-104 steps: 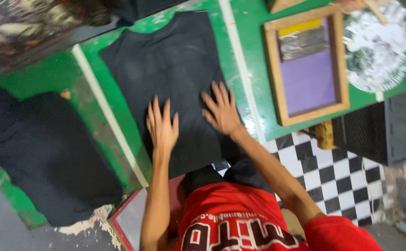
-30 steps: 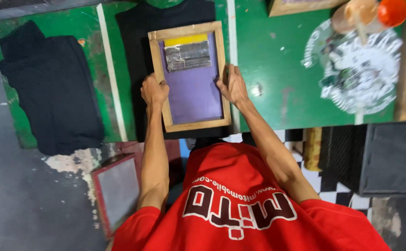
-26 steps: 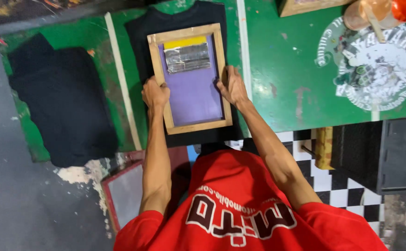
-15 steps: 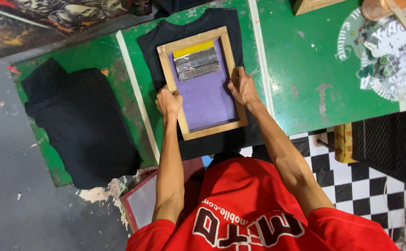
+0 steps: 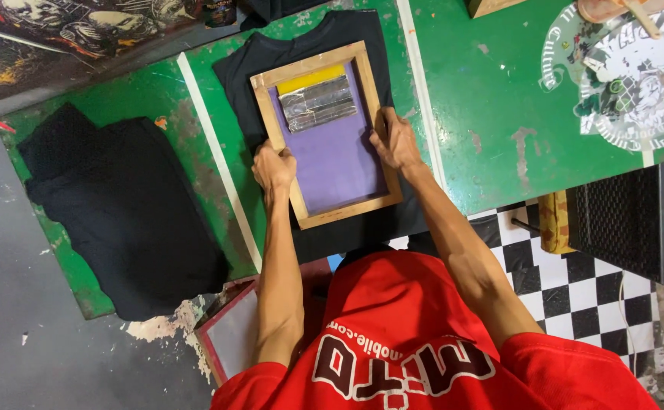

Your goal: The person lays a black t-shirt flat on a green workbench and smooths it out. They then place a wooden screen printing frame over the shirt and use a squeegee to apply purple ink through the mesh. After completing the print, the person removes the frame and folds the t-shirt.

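Note:
A wooden printing frame [image 5: 324, 137] with a purple screen lies flat on a black T-shirt [image 5: 301, 53] spread over the green table [image 5: 484, 114]. A yellow strip and a silvery taped patch sit near the frame's far end. My left hand [image 5: 273, 168] grips the frame's left rail. My right hand [image 5: 395, 140] grips its right rail. Both arms reach forward from my red shirt at the bottom of the view.
A pile of black shirts [image 5: 119, 212] lies on the table's left part, past a white line. Ink-stained prints [image 5: 636, 68] cover the table's far right. A second framed screen [image 5: 233, 342] leans below the table edge. Checkered floor [image 5: 590, 288] lies right.
Earlier both hands pressed flat on the bare black shirt. The frame has since come onto the shirt, and both hands hold its side rails. The view has shifted.

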